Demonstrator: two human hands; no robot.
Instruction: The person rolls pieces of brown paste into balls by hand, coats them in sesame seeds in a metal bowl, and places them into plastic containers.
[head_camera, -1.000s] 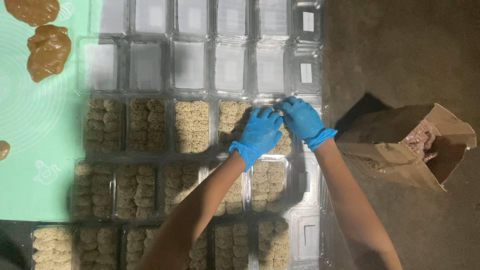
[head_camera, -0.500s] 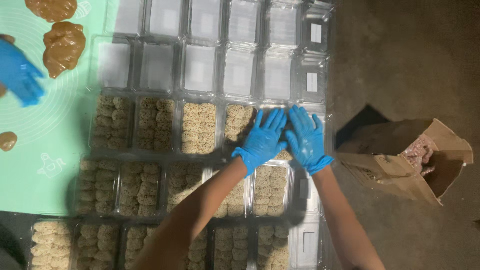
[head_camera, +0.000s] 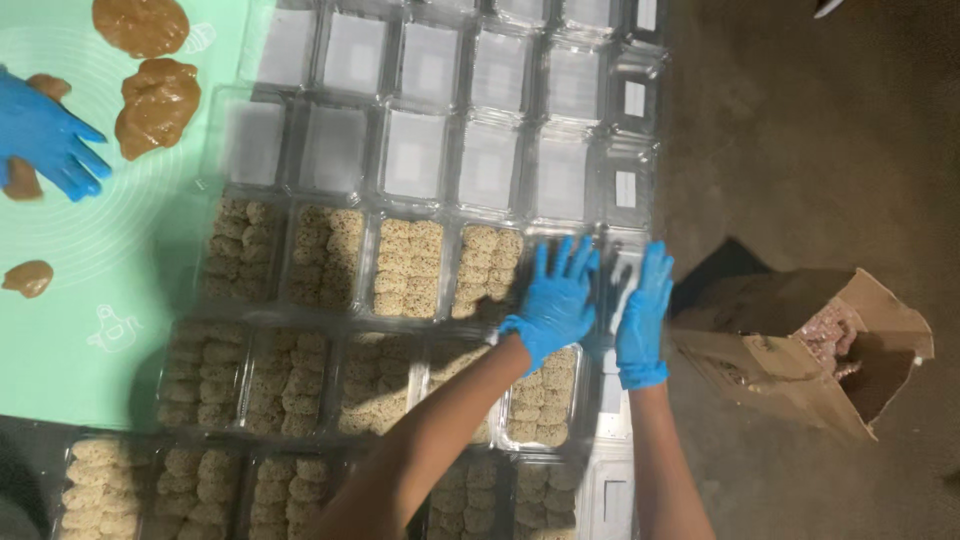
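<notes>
From the head view, both gloved hands lie flat and spread on a clear plastic clamshell container at the right end of the filled row, grasping nothing: the left hand presses its lid over the sesame-coated pieces, and the right hand lies just beside it at the container's edge. Rows of filled containers sit nearer, empty ones farther back. An open brown paper bag stands to the right. Another person's blue-gloved hand rests on the green mat, near brown dough lumps.
</notes>
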